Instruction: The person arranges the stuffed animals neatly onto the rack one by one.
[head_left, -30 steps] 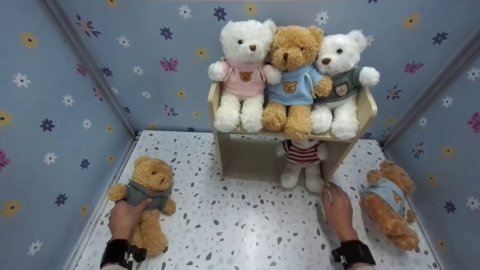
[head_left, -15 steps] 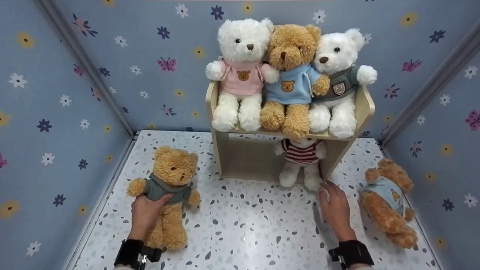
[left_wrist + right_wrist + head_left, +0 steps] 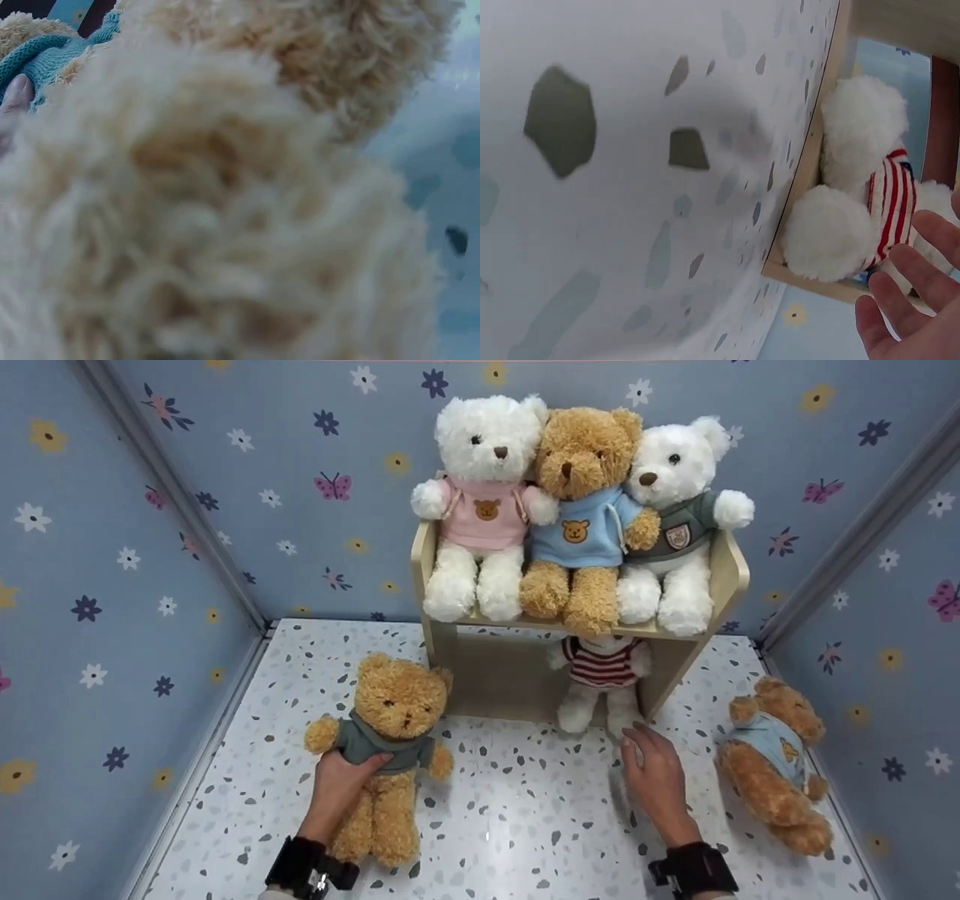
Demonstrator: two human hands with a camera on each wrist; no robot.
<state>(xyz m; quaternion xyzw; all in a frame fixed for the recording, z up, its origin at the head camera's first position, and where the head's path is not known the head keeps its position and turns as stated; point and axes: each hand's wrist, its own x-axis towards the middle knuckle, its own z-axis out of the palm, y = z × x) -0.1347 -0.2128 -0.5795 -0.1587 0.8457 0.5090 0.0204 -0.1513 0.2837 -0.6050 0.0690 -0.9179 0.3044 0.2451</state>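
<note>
My left hand (image 3: 337, 791) grips a golden-brown teddy bear (image 3: 394, 697) in a grey-green sweater round its waist, left of the wooden shelf. In the left wrist view the bear's blurred fur (image 3: 225, 225) fills most of the picture, with a thumb (image 3: 16, 94) at the sweater's hem. My right hand (image 3: 655, 772) is relaxed and holds nothing, just in front of the shelf's lower right corner. Close by sits a white bear (image 3: 604, 667) in a red-striped sweater inside the lower compartment, its head mostly hidden from above. The right wrist view shows extended fingers (image 3: 922, 274) beside that bear.
The small wooden shelf (image 3: 495, 675) stands against the back wall. On top sit a white bear in pink (image 3: 487, 510), a brown bear in light blue (image 3: 581, 525) and a white bear in grey-green (image 3: 675, 525). Another brown bear (image 3: 776, 765) lies at the right wall.
My left hand has carried the golden-brown bear to the right, towards the shelf, and the bear now faces more to the front. My right hand has shifted slightly left.
</note>
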